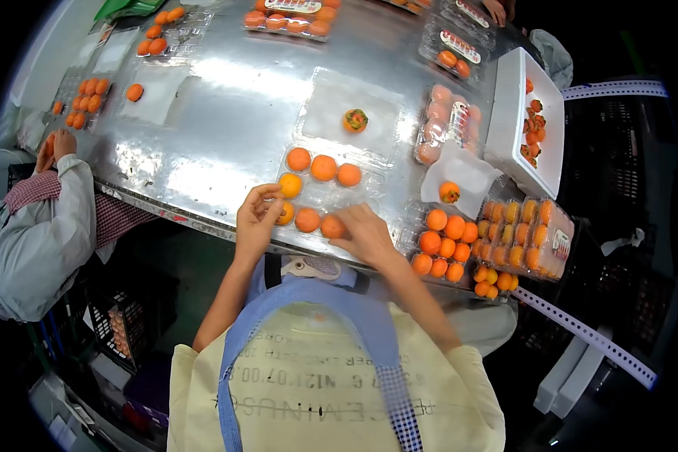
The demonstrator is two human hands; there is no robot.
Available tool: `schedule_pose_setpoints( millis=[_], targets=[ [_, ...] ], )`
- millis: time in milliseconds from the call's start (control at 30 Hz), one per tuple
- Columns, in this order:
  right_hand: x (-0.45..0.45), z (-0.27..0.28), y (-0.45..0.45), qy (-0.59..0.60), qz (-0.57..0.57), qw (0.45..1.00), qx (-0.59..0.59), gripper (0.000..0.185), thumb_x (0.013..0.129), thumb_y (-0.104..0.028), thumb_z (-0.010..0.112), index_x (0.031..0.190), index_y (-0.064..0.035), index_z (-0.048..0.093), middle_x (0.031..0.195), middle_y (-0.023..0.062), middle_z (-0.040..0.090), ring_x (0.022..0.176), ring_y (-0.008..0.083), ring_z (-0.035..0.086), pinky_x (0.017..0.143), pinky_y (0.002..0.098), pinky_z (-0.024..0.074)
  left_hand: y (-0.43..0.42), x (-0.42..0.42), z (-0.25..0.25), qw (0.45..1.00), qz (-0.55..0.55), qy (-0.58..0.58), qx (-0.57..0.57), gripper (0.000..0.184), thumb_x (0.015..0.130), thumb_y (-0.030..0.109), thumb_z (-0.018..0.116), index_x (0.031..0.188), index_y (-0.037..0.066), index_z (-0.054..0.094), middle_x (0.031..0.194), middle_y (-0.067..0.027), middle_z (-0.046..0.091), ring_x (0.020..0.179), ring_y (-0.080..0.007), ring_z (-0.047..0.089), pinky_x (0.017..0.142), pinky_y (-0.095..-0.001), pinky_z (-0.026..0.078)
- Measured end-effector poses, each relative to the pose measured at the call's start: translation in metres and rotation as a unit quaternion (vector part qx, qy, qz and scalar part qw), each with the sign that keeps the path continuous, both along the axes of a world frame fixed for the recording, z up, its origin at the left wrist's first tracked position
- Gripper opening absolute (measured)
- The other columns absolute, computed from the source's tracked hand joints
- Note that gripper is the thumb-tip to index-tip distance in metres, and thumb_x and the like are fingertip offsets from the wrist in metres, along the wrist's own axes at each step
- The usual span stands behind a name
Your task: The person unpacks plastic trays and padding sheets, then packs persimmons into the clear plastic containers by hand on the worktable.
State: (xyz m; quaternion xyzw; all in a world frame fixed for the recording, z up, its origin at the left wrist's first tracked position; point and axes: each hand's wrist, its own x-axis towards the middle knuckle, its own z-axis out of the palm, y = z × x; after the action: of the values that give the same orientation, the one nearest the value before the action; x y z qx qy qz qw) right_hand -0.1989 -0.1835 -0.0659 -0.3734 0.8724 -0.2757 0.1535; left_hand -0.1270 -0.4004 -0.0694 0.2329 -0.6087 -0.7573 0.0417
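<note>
Tray [325,194]: placed at the near edge of the worktop [226,143], part-filled with orange fruit [324,167].
Left hand [261,215]: held half-curled at the tray's left side; any grip cannot be told.
Right hand [363,233]: curled over the near row's right fruit; grip unclear.
Risk: fruit could be bruised by hard pressing; the tray could be tipped if dragged nearer.
</note>
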Motion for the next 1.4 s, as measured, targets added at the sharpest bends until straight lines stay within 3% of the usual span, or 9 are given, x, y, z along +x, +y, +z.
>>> schedule_pose_setpoints(
  millis=[267,367,467,567,667,1000,1100,1233,1400],
  targets=[
    [-0.001,-0.004,-0.003,0.046,0.018,0.999,0.023,0.039,0.061,-0.017,0.073,0.095,-0.0060,0.058,0.090,0.0102,0.056,0.086,0.0297,0.053,0.074,0.0366,0.0441,0.005,-0.002,0.001,0.999,-0.033,0.000,0.002,0.023,0.087,0.008,0.056,0.109,0.002,0.054,0.092,-0.0033,0.057,0.076,-0.0068,0.056,0.067,-0.0198,0.045],
    [-0.003,0.007,0.000,-0.150,-0.086,0.984,-0.042,0.040,0.066,-0.017,0.071,0.101,-0.0044,0.058,0.091,0.0086,0.059,0.086,0.0255,0.056,0.076,0.0346,0.0453,0.006,0.000,-0.001,0.999,-0.050,0.007,0.017,0.025,0.086,0.008,0.058,0.109,0.003,0.054,0.091,-0.0026,0.058,0.078,-0.0070,0.055,0.068,-0.0205,0.045],
    [-0.006,0.002,0.010,-0.337,-0.114,0.918,-0.175,0.044,0.074,-0.018,0.068,0.112,-0.0014,0.055,0.100,0.0076,0.060,0.091,0.0193,0.058,0.078,0.0329,0.0457,0.010,0.000,0.008,0.995,-0.101,0.017,0.011,0.033,0.081,0.007,0.063,0.113,0.004,0.052,0.091,-0.0019,0.057,0.082,-0.0080,0.054,0.071,-0.0222,0.044],
    [0.000,0.007,0.004,-0.481,-0.174,0.795,-0.326,0.047,0.079,-0.020,0.065,0.119,0.0014,0.050,0.107,0.0084,0.059,0.093,0.0149,0.055,0.078,0.0305,0.0446,0.020,-0.003,0.029,0.982,-0.181,0.036,-0.047,0.053,0.069,0.004,0.072,0.118,0.007,0.050,0.096,-0.0016,0.052,0.091,-0.0109,0.052,0.081,-0.0256,0.043],
    [0.005,0.007,0.000,-0.528,-0.174,0.744,-0.371,0.046,0.082,-0.020,0.061,0.120,0.0036,0.048,0.111,0.0115,0.057,0.093,0.0163,0.054,0.079,0.0293,0.0439,0.029,-0.007,0.043,0.966,-0.202,0.090,-0.134,0.057,0.066,0.003,0.074,0.117,0.008,0.051,0.101,-0.0031,0.051,0.095,-0.0132,0.051,0.082,-0.0272,0.043],
    [0.005,0.012,-0.006,-0.558,-0.140,0.745,-0.338,0.044,0.086,-0.024,0.058,0.118,0.0049,0.050,0.102,0.0095,0.058,0.084,0.0141,0.054,0.073,0.0269,0.0445,0.026,-0.010,0.050,0.893,-0.237,0.200,-0.327,0.053,0.063,0.005,0.072,0.113,0.006,0.055,0.112,-0.0107,0.053,0.103,-0.0267,0.050,0.088,-0.0350,0.040],
    [0.004,0.010,-0.004,-0.561,-0.156,0.729,-0.359,0.043,0.086,-0.026,0.058,0.116,0.0050,0.052,0.102,0.0089,0.059,0.084,0.0139,0.055,0.072,0.0265,0.0450,0.020,-0.012,0.046,0.897,-0.209,0.208,-0.329,0.053,0.064,0.005,0.072,0.115,0.007,0.055,0.112,-0.0102,0.054,0.099,-0.0240,0.052,0.085,-0.0335,0.042],
    [-0.005,0.008,0.011,-0.542,-0.265,0.684,-0.411,0.044,0.085,-0.028,0.059,0.114,0.0043,0.053,0.101,0.0084,0.060,0.089,0.0140,0.056,0.073,0.0256,0.0448,0.000,-0.008,0.023,0.967,-0.074,0.047,-0.240,0.048,0.070,0.005,0.069,0.116,0.006,0.055,0.107,-0.0076,0.055,0.088,-0.0163,0.054,0.076,-0.0275,0.045],
    [-0.019,-0.006,0.043,-0.497,-0.345,0.687,-0.402,0.044,0.085,-0.033,0.059,0.113,0.0001,0.054,0.101,0.0083,0.062,0.088,0.0144,0.058,0.070,0.0258,0.0455,-0.016,0.002,-0.007,0.913,-0.115,-0.054,-0.386,0.041,0.070,0.010,0.070,0.109,0.008,0.057,0.098,-0.0080,0.055,0.085,-0.0205,0.053,0.072,-0.0303,0.045]
  ],
)
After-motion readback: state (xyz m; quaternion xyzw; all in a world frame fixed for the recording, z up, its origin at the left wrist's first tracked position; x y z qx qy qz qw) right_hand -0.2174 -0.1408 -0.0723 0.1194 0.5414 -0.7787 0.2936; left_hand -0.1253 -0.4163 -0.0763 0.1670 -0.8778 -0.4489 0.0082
